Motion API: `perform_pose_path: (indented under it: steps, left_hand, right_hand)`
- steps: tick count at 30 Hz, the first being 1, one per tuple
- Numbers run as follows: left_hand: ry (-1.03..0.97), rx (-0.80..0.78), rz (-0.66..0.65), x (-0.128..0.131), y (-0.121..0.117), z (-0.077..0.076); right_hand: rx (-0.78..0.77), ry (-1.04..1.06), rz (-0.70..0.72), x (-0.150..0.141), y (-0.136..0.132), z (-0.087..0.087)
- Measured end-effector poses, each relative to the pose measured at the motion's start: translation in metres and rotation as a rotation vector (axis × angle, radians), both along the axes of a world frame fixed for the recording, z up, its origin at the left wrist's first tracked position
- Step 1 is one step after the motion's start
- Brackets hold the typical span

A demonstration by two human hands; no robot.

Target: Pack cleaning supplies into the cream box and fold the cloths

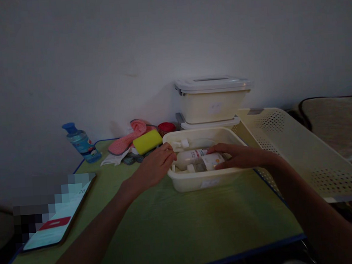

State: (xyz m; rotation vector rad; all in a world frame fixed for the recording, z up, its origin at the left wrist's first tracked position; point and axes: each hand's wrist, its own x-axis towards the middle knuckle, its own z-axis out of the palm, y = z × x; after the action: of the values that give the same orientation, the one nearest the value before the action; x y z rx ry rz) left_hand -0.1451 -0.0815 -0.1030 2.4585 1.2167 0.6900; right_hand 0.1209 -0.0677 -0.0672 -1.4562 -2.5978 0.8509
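Note:
A cream plastic bin [206, 183] stands on the green table, with bottles lying on their sides in it. My left hand [158, 163] is closed on the bin's left rim, its fingertips bent over the edge. My right hand [238, 156] reaches in over the right side, thumb and fingers around the end of a clear bottle with a pale label [210, 161]. Behind that bottle lies a whitish bottle with red print [188, 157]. A white pump head [179, 143] shows at the bin's back left corner.
A lidded storage box [213, 105] is stacked on another at the back. A perforated cream basket [288, 148] lies to the right. Left of the bin are a yellow sponge [148, 142], pink cloth [124, 143], red bowl [166, 127], blue bottle [85, 144] and tablet [61, 220].

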Motion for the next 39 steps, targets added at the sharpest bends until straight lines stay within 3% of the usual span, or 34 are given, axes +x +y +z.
perform_pose_path:
  steps: [5, 11, 21, 27, 39]
  left_hand:
    - [0.009, -0.018, -0.010, 0.000, -0.001, 0.002]
    - [0.006, -0.015, -0.002, -0.001, -0.002, 0.001]
    - [-0.014, -0.066, -0.013, 0.000, -0.002, 0.002]
    - [-0.010, -0.087, -0.026, 0.000, -0.002, 0.004]
    - [-0.013, -0.084, -0.014, -0.002, -0.001, 0.002]
  right_hand:
    - [-0.039, -0.015, -0.017, 0.004, 0.001, -0.003]
    - [0.018, 0.011, 0.043, 0.003, 0.002, -0.003]
    - [0.011, 0.029, -0.020, -0.003, 0.006, -0.006]
    - [-0.087, 0.038, 0.003, 0.002, 0.006, -0.003]
    - [-0.064, 0.042, 0.053, 0.006, 0.008, -0.006]
